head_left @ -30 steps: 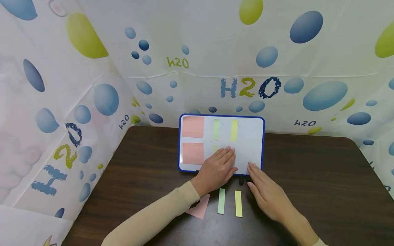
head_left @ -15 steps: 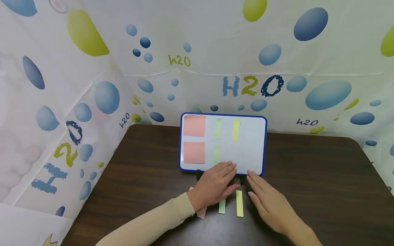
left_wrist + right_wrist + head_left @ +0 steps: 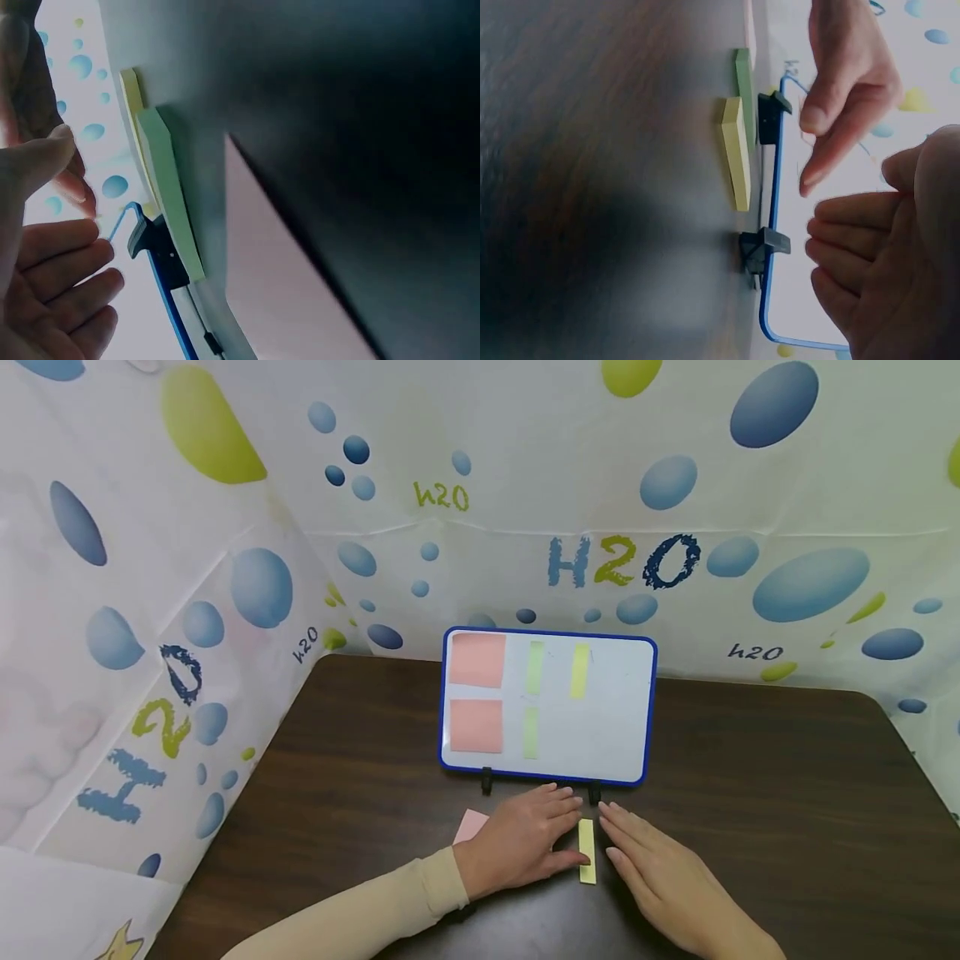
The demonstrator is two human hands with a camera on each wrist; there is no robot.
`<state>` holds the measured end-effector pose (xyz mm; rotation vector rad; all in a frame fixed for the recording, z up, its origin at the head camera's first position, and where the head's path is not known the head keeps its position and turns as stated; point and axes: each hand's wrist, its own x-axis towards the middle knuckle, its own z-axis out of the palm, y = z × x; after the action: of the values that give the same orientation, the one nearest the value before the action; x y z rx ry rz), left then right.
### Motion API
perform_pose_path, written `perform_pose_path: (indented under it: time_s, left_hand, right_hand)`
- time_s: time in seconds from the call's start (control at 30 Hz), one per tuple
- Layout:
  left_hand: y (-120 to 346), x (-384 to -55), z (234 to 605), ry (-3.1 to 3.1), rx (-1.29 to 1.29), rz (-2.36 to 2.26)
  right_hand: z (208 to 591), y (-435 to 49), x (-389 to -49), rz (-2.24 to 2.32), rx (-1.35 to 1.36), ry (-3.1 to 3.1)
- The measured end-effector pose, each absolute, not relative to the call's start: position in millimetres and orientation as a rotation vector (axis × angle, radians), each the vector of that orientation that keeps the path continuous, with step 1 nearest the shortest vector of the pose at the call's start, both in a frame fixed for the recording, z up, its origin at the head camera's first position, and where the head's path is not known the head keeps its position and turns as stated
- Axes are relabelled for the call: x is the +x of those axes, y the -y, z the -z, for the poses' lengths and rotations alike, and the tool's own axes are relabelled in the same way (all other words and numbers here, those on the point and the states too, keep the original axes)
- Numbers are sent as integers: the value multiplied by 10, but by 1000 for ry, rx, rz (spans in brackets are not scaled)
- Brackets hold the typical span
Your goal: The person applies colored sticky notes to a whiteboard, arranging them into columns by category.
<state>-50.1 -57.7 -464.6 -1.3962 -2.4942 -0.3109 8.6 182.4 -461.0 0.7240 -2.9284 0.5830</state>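
A blue-framed whiteboard (image 3: 633,710) stands on black feet on the dark table (image 3: 750,793). Stuck to it are two pink notes (image 3: 477,660), two green strips (image 3: 530,732) and one yellow strip (image 3: 579,670). In front of the board my left hand (image 3: 525,839) lies flat with its fingers straight, over a loose green strip (image 3: 169,195) that the head view hides. A loose yellow strip (image 3: 587,852) lies between my hands, and a loose pink note (image 3: 471,825) shows at my left wrist. My right hand (image 3: 652,860) rests flat beside the yellow strip and holds nothing.
A curtain printed with bubbles and H2O (image 3: 622,560) closes off the back and left of the table. The board's black feet (image 3: 765,247) stand just beyond the loose strips. Bare tabletop stretches to the right (image 3: 787,827) and left (image 3: 337,793).
My left hand has drawn back from the whiteboard's lower green strip down to the table, where it now covers the loose green strip. My right hand has barely moved.
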Motion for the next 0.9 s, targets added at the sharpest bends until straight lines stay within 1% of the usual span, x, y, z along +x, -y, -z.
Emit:
perform_pose_path:
  time_s: [0.13, 0.4, 0.9]
  left_hand:
    - [573, -479, 4651, 2520, -1437, 253]
    - [574, -459, 4679, 2577, -1523, 124]
    - [484, -462, 4710, 2603, -1544, 135]
  right_hand:
    - [4594, -1834, 91, -611, 720, 3030]
    - [4639, -1832, 102, -579, 930, 3054]
    - [4662, -1842, 120, -616, 955, 3072]
